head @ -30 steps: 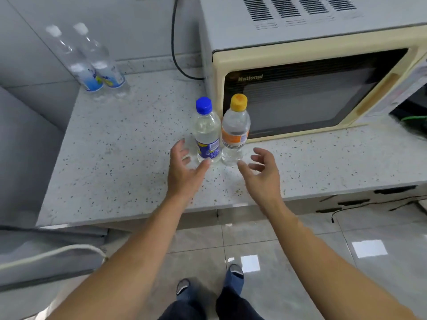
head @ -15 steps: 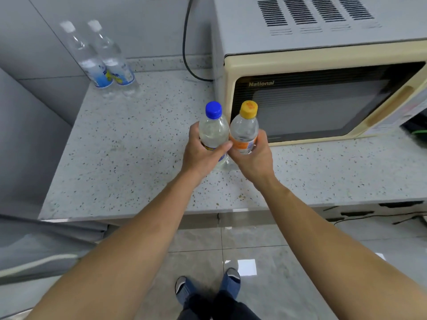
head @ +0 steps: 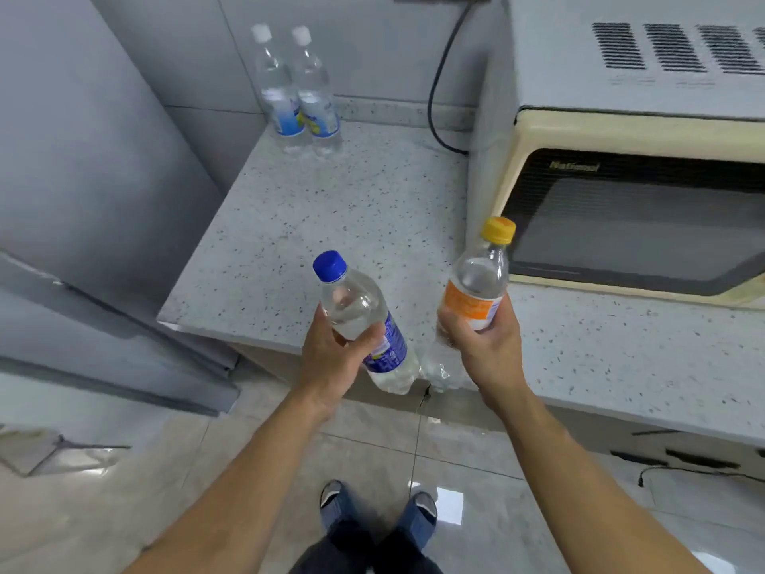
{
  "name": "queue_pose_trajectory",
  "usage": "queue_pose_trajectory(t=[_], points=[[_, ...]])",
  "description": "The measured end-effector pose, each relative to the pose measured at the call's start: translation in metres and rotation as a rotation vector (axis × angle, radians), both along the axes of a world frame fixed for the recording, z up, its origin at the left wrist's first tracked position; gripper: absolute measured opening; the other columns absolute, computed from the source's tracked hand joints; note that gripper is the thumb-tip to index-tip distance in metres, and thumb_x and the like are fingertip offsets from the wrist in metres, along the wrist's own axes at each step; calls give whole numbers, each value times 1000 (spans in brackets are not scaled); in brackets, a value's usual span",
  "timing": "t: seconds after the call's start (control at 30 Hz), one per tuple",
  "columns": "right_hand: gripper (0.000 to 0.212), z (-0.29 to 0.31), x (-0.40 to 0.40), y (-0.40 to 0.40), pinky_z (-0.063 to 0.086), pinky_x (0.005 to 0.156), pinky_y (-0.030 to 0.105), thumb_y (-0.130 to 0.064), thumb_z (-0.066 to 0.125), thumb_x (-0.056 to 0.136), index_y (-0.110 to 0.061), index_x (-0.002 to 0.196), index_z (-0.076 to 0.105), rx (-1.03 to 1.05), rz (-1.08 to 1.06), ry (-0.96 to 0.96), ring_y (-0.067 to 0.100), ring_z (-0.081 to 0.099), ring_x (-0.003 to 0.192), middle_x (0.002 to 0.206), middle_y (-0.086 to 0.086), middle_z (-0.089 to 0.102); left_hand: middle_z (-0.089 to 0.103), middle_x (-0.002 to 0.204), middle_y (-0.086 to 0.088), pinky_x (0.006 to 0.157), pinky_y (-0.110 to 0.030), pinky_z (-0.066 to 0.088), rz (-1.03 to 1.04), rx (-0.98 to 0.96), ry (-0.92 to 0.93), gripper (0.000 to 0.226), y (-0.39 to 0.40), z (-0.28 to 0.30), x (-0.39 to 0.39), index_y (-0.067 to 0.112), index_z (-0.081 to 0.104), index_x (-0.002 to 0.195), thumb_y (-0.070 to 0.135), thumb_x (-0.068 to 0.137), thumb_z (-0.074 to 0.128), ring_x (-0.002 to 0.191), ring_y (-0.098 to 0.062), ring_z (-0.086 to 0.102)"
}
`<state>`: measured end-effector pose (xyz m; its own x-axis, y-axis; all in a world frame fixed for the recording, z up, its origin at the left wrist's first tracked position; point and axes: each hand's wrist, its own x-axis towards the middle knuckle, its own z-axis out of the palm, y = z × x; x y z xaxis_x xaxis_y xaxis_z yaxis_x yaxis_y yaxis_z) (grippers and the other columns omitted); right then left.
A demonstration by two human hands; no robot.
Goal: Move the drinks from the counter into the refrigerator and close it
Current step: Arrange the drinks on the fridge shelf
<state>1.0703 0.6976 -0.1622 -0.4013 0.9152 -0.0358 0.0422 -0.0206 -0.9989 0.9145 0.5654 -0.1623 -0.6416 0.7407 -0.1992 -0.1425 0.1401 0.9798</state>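
Observation:
My left hand (head: 335, 358) grips a clear bottle with a blue cap (head: 359, 312), tilted, lifted off the speckled counter (head: 331, 225) near its front edge. In my right hand (head: 484, 345) is a clear bottle with an orange cap and orange label (head: 476, 283), also raised off the counter. Two more clear bottles with white caps (head: 298, 89) stand side by side at the counter's back left corner by the wall. The grey refrigerator (head: 82, 180) stands to the left of the counter, with its doors shut.
A cream microwave (head: 629, 167) sits on the counter at the right, its black cable (head: 439, 84) running up the wall. Glossy tiled floor (head: 124, 490) and my feet (head: 376, 503) are below.
Both hands have lifted their bottles off the counter and pulled them back toward me and apart. My view has turned left, bringing the refrigerator into sight.

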Motion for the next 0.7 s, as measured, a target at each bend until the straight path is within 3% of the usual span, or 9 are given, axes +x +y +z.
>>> queue_pose_trajectory(t=[0.2, 0.3, 0.47, 0.57, 0.63, 0.7], points=[[32, -10, -40, -66, 55, 60, 24, -36, 76, 72, -23, 97, 60, -102, 246, 36, 15, 68, 67, 78, 2, 71, 73, 114, -13, 93, -47, 53, 141, -25, -181, 65, -101, -19, -6, 18, 67, 121, 60, 72, 81, 109, -32, 68], [28, -15, -55, -107, 54, 61, 23, -36, 75, 73, -23, 92, 60, -120, 397, 27, 12, 65, 66, 75, 3, 69, 73, 114, -9, 88, -40, 56, 192, -60, -233, 59, -154, -24, -6, 29, 69, 116, 63, 69, 81, 108, -30, 70], [31, -21, -71, -178, 51, 60, 21, -29, 77, 68, -17, 89, 58, -119, 601, -53, 9, 59, 63, 72, 3, 65, 73, 114, -8, 83, -31, 56, 249, -72, -205, 66, -234, -16, -4, 21, 59, 128, 54, 74, 80, 105, -24, 70], [41, -20, -83, -230, 51, 60, 19, -32, 76, 62, -14, 94, 59, -117, 682, -71, 5, 59, 63, 73, 2, 66, 72, 117, -9, 88, -39, 57, 329, -72, -219, 68, -285, -15, -5, 16, 52, 134, 45, 77, 73, 109, -28, 69], [40, -19, -95, -265, 51, 60, 19, -29, 76, 63, -13, 95, 59, -112, 737, -66, 5, 59, 62, 72, 1, 65, 71, 119, -11, 94, -46, 55, 381, -66, -227, 57, -323, -15, -7, 18, 50, 137, 39, 88, 71, 111, -30, 68], [36, -18, -107, -302, 50, 59, 19, -28, 75, 64, -12, 92, 58, -109, 786, -57, 6, 58, 61, 70, -2, 64, 72, 117, -8, 94, -46, 56, 475, -62, -226, 54, -363, -15, -8, 23, 51, 134, 41, 86, 67, 110, -29, 69]])
